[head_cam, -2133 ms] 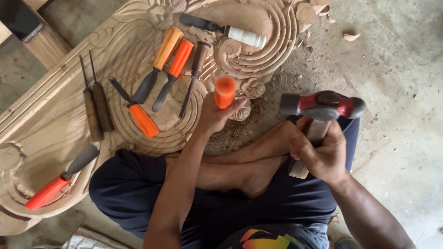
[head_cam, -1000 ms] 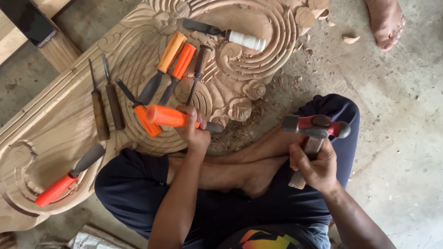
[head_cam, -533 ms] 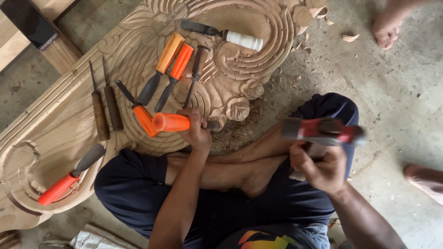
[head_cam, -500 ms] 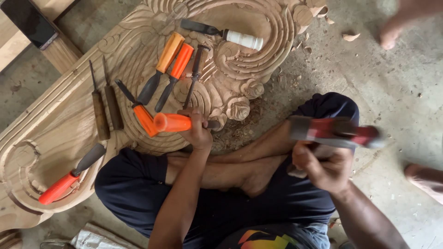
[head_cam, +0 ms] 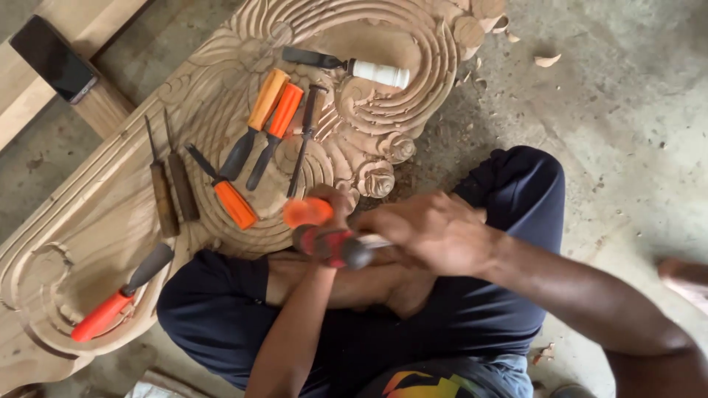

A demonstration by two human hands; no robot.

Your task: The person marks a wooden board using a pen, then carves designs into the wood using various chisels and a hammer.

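Note:
I sit cross-legged on the floor at a large carved wooden panel (head_cam: pixel 110 214). My left hand (head_cam: pixel 333 203) grips an orange-handled chisel (head_cam: pixel 308 212) held against the carved scrollwork near a rosette. My right hand (head_cam: pixel 435 232) holds a hammer with a red and black head (head_cam: pixel 330 245); the head is right beside the chisel's orange handle, blurred by motion.
Several chisels lie on the panel: two orange-handled ones (head_cam: pixel 269 110), a white-handled one (head_cam: pixel 376 73), two brown-handled ones (head_cam: pixel 171 195), another orange one (head_cam: pixel 107 313) at lower left. A dark phone (head_cam: pixel 55 59) rests on a plank. Another person's foot (head_cam: pixel 686 276) shows at right. Wood chips litter the concrete.
My right hand has swung the hammer leftward from beside my knee to the chisel handle. The left hand keeps the chisel on the carving.

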